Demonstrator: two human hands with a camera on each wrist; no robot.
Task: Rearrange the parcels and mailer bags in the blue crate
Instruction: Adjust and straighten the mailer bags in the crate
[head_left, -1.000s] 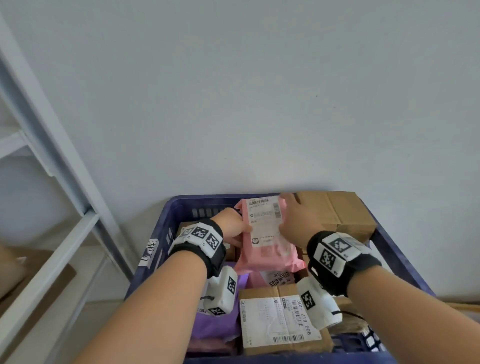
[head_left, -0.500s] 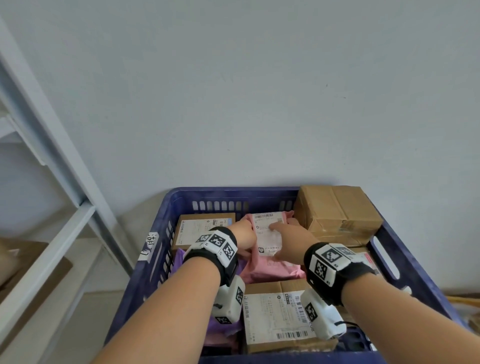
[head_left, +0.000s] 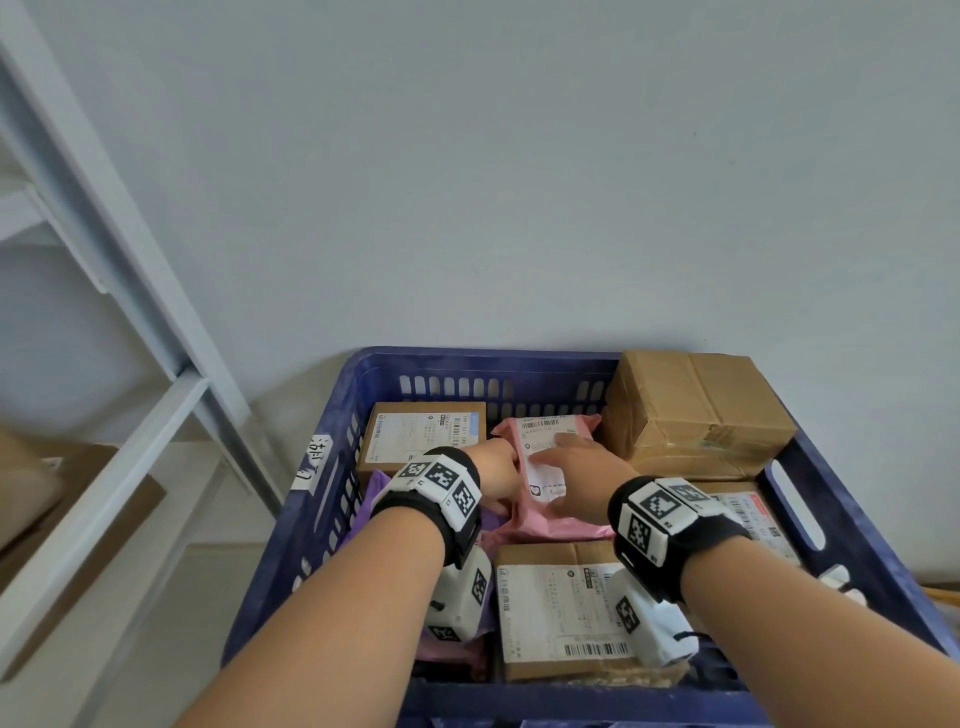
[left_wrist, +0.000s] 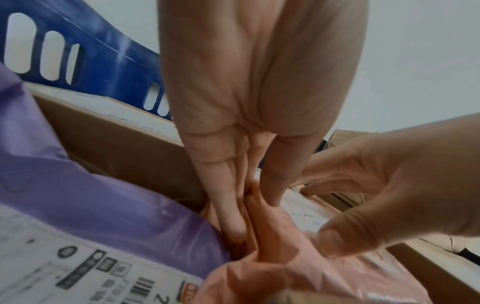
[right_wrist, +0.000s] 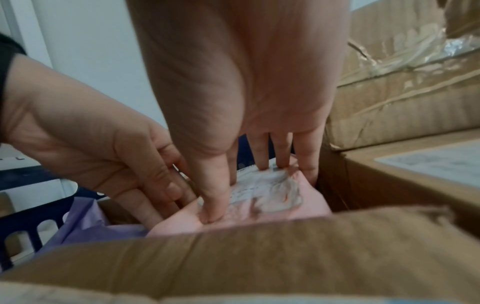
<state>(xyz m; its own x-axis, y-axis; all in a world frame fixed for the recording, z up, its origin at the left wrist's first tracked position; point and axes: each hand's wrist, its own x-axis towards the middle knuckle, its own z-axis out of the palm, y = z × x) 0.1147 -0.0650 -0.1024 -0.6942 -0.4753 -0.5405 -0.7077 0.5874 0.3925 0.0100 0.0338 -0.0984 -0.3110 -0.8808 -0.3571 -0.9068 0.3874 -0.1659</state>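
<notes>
Pink mailer bag lies lengthwise front-to-back under both hands; right hand presses flat, left hand tucks its edge with straight fingers

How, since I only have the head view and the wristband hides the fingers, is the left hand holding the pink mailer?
Observer: It isn't gripping. In the left wrist view the left hand has straight fingers tucked down along the crumpled edge of the pink mailer, beside the purple mailer.
Operator: And the right hand, is it pinching?
Observer: No. The right wrist view shows the right hand spread out, fingertips pressing on the mailer at its white label, with the little finger beside the taped box.
</notes>
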